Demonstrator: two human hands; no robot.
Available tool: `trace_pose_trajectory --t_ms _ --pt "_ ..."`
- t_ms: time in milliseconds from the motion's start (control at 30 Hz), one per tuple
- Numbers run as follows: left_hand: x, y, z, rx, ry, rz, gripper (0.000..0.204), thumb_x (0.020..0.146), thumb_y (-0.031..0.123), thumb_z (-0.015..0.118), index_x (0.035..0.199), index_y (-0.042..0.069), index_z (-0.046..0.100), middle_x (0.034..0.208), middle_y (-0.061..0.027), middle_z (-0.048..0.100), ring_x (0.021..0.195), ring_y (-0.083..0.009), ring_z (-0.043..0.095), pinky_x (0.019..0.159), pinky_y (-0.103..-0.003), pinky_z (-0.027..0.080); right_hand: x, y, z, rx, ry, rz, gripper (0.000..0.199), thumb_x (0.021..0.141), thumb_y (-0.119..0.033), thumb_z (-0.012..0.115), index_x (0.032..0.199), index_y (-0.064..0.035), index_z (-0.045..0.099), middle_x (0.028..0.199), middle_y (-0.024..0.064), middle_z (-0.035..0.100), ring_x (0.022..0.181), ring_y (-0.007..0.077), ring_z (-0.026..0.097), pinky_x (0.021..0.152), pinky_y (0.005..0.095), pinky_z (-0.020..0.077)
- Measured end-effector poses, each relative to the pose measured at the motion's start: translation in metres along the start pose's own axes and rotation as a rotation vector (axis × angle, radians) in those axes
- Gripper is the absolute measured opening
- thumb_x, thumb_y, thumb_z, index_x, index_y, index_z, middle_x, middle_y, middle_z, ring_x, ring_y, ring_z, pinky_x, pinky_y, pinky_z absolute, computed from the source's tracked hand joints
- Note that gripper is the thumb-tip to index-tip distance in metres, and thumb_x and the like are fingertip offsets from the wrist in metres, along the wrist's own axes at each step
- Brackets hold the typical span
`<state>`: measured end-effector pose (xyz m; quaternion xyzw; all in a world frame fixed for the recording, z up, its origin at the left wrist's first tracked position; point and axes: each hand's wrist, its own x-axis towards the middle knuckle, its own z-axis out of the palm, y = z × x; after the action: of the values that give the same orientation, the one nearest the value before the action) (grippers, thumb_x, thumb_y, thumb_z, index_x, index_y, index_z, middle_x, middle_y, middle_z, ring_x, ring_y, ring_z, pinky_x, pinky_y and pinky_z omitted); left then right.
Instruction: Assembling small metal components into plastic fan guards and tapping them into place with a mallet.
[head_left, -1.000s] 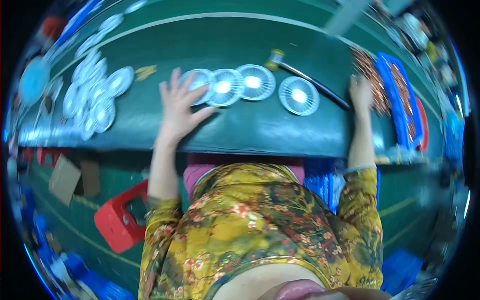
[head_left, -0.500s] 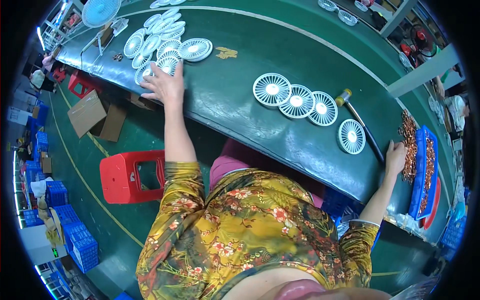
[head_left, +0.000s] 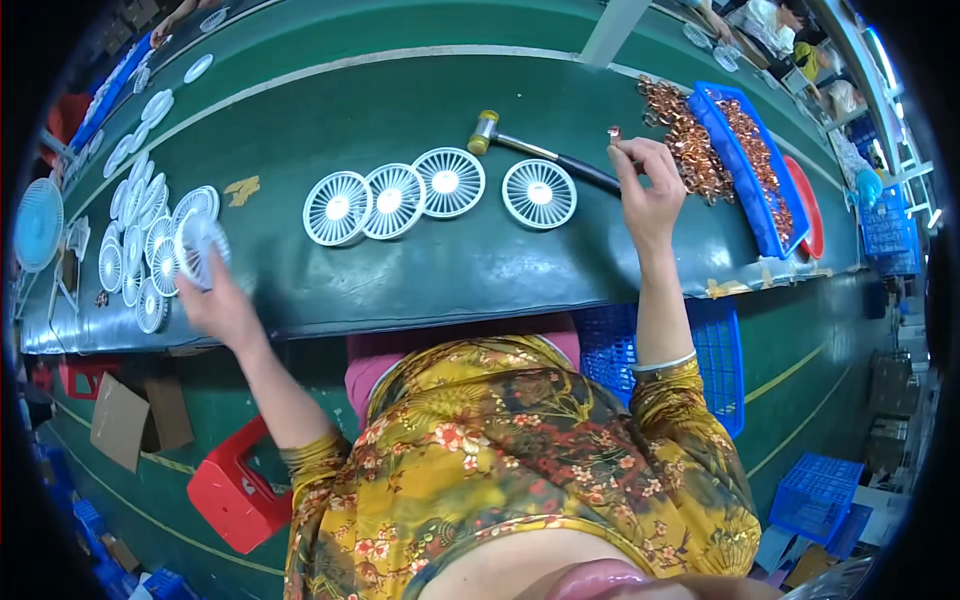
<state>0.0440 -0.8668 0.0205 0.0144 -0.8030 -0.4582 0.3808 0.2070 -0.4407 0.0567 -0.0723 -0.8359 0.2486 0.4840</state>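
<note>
At the left of the green-topped table, my left hand grips a round white slotted grille, lifted at a tilt and a little blurred. A heap of similar white grilles lies just beyond it. My right hand is raised over the table's right part, pinching a small copper-coloured clip between thumb and fingertips. Three overlapping grilles lie flat in the middle, and one single grille lies apart to their right. Behind it rests a hammer with a yellow-faced head, its handle end reaching toward my right hand.
A pile of copper clips spreads beside a blue tray holding more of them. A red dish sits behind the tray. Blue crates and a red stool stand below the table. Other people work at the far side.
My left hand has taken hold of a grille from the heap and lifted it. My right hand has come up from the clip pile with a clip. The view has turned rightward.
</note>
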Motion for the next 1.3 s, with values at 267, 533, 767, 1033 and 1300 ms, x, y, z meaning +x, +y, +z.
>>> trace_pose_trajectory --t_ms 267,533,767,1033,1300 --pt "-0.090 0.134 0.040 -0.876 -0.571 -0.460 0.025 0.102 0.024 0.046 0.102 0.002 0.056 0.092 -0.0007 0.058 0.084 -0.0065 0.051 0.074 -0.023 0.043 -0.024 -0.084 0.028 0.193 -0.111 -0.356 0.023 0.067 0.001 0.077 0.086 -0.0059 0.067 0.081 0.0070 0.063 0.071 0.0228 0.061 0.059 0.0318 0.0493" --pt "-0.112 0.142 0.042 -0.959 -0.755 -0.293 0.028 0.102 0.023 0.044 0.117 0.002 0.054 0.101 -0.0014 0.058 0.088 -0.0062 0.053 0.076 -0.022 0.044 -0.027 -0.120 0.054 0.273 -0.206 -0.412 0.018 0.070 -0.005 0.074 0.084 -0.0065 0.063 0.080 0.0055 0.062 0.068 0.0230 0.059 0.057 0.0319 0.0469" --pt "-0.115 0.140 0.038 -0.576 -0.724 -0.082 0.032 0.101 0.024 0.045 0.123 0.001 0.049 0.091 -0.0111 0.063 0.083 -0.0147 0.059 0.072 -0.031 0.049 -0.032 -0.126 0.060 0.153 -0.414 -0.266 0.009 0.077 -0.008 0.066 0.082 -0.0068 0.058 0.076 0.0071 0.053 0.070 0.0259 0.054 0.060 0.0360 0.0449" --pt "-0.104 0.138 0.033 -0.937 -0.974 -0.370 0.032 0.100 0.020 0.048 0.125 0.000 0.048 0.110 -0.0052 0.058 0.098 -0.0105 0.054 0.087 -0.026 0.045 -0.040 -0.124 0.051 0.018 -0.303 -0.314 0.029 0.074 -0.021 0.074 0.100 -0.0105 0.069 0.111 0.0010 0.065 0.116 0.0246 0.053 0.101 0.0449 0.0330" --pt "-0.091 0.144 0.001 -1.144 -1.397 -0.699 0.047 0.091 0.017 0.063 0.130 0.000 0.043 0.111 -0.0078 0.059 0.099 -0.0108 0.058 0.083 -0.026 0.048 -0.022 -0.109 0.018 0.531 -0.713 -0.364 0.034 0.082 -0.021 0.069 0.113 -0.0076 0.067 0.126 0.0100 0.061 0.127 0.0330 0.048 0.105 0.0454 0.0345"
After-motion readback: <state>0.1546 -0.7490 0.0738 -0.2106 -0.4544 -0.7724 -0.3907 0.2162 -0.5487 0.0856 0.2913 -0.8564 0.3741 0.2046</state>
